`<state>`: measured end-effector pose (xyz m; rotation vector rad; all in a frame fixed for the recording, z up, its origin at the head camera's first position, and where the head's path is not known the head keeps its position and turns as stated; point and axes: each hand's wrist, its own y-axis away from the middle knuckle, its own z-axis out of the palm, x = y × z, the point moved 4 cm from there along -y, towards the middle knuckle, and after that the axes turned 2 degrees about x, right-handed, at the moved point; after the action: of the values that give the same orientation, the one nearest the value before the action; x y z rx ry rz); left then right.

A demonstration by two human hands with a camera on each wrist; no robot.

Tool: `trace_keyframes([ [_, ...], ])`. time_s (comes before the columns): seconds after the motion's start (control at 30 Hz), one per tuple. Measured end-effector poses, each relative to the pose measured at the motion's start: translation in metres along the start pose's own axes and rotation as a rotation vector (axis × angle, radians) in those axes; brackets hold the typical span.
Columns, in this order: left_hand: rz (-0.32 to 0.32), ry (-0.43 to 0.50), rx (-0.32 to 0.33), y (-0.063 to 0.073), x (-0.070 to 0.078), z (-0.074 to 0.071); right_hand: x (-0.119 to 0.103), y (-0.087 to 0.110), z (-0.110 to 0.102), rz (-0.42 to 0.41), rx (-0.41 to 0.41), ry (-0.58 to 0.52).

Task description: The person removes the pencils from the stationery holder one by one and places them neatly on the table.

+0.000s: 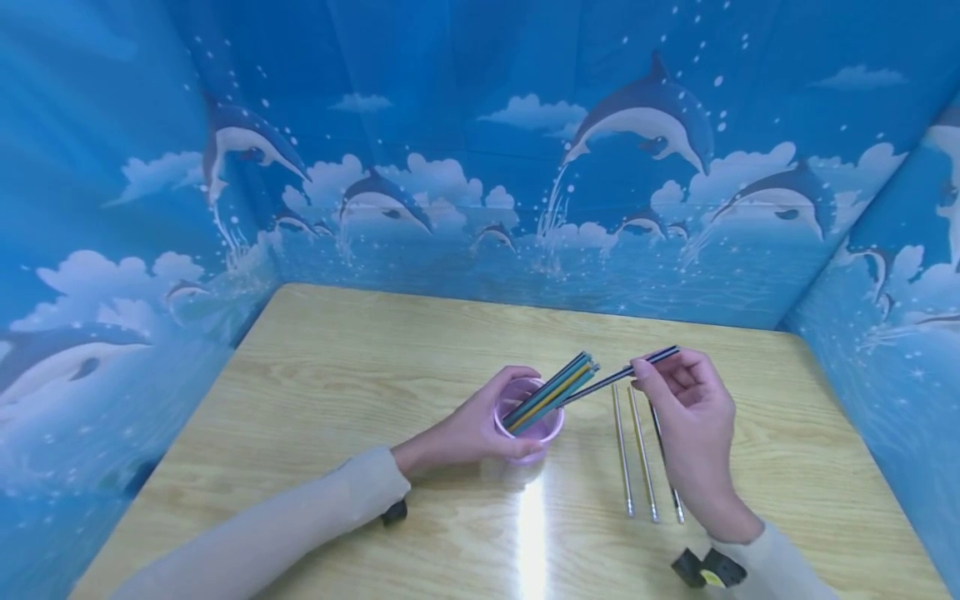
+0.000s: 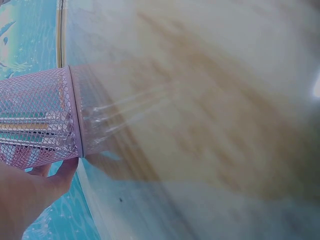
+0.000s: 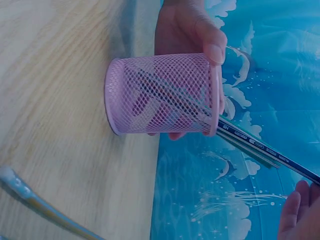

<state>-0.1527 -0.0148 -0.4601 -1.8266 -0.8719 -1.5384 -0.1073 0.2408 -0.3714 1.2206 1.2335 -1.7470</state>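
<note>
My left hand grips a pink mesh pencil cup around its side, near the rim. The cup stands on the table and holds several pencils, green, yellow and dark, leaning toward the right. Between the thumb and fingers of my right hand is pinched a dark striped pencil. It slants down to the left, its lower end inside the cup in the right wrist view. Below that hand lie a silvery pencil, a yellowish pencil and a dark pencil, side by side.
A light wood-grain table lies under everything, with a bright reflection in front of the cup. Blue curtains printed with dolphins hang behind and at both sides. A black wrist device sits at the right cuff.
</note>
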Motion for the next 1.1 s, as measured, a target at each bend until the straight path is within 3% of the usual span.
trace_keyframes([
  [0.27, 0.004, -0.008, 0.002, -0.001, 0.000, 0.001, -0.017, -0.005, -0.003, -0.125, -0.018, -0.420],
  [0.43, 0.004, -0.018, 0.008, -0.001, 0.000, 0.000, -0.022, -0.007, -0.006, -0.168, -0.053, -0.513],
  [0.6, 0.012, -0.018, 0.008, -0.001, -0.002, 0.000, -0.020, -0.009, -0.015, -0.146, -0.046, -0.410],
  [0.8, 0.024, -0.019, 0.001, -0.002, -0.003, 0.001, -0.016, -0.013, -0.028, -0.123, -0.034, -0.208],
  [0.97, 0.032, -0.018, -0.001, -0.002, -0.003, 0.001, -0.011, -0.017, -0.036, -0.105, -0.063, -0.107],
  [1.1, 0.038, -0.020, -0.004, -0.001, -0.001, 0.000, -0.005, -0.023, -0.042, -0.039, -0.106, 0.007],
])
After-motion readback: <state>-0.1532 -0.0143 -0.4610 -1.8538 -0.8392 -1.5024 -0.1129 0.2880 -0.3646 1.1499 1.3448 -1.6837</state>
